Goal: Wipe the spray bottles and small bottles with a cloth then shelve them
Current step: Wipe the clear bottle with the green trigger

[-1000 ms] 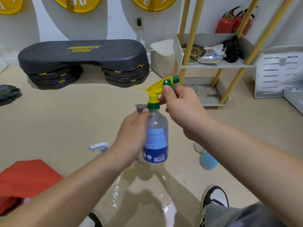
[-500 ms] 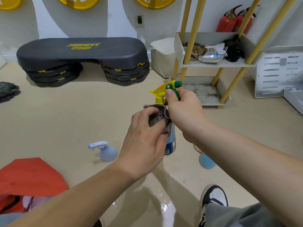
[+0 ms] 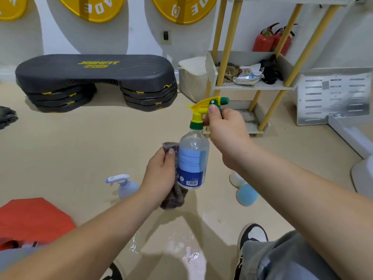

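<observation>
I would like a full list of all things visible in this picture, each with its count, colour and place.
spray bottle: 1, clear, blue label, yellow-green head, held mid-air, centre
cloth: 1, grey-brown, against that bottle's left side
small spray bottle: 1, pale blue, floor, left of hands
round bottle: 1, blue and white, floor, below right forearm
step platform: 1, black, by far wall
shelf rack: 1, white trays, yellow poles, far right
fire extinguishers: 2, red, behind rack
wall discs: 3, yellow, top
bin: 1, white, left of rack
left hand: 1, holds cloth
right hand: 1, grips spray head
</observation>
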`<state>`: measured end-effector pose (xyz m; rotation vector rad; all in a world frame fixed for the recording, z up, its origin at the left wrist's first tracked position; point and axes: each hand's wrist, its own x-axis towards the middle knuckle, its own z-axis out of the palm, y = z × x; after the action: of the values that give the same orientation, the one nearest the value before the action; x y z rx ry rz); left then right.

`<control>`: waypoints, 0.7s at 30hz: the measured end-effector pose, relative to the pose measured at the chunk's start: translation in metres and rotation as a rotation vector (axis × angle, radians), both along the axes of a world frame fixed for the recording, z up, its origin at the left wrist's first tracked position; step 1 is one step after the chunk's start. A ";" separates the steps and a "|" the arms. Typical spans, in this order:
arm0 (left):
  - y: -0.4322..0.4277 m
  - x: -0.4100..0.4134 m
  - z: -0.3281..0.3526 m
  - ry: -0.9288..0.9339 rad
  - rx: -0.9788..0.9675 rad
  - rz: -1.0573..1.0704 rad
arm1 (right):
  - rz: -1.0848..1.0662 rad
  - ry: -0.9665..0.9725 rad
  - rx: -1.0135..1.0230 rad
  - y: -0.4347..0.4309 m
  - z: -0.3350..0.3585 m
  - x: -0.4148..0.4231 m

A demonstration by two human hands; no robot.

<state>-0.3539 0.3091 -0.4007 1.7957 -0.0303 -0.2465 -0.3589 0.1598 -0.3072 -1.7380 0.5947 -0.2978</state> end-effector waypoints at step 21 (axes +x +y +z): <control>0.003 -0.025 0.004 0.648 -0.226 0.037 | -0.207 0.100 0.091 0.011 -0.013 -0.021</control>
<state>-0.3792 0.3121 -0.3972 1.4228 0.4181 -0.7563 -0.3798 0.1709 -0.3204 -1.6132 0.8510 -0.3247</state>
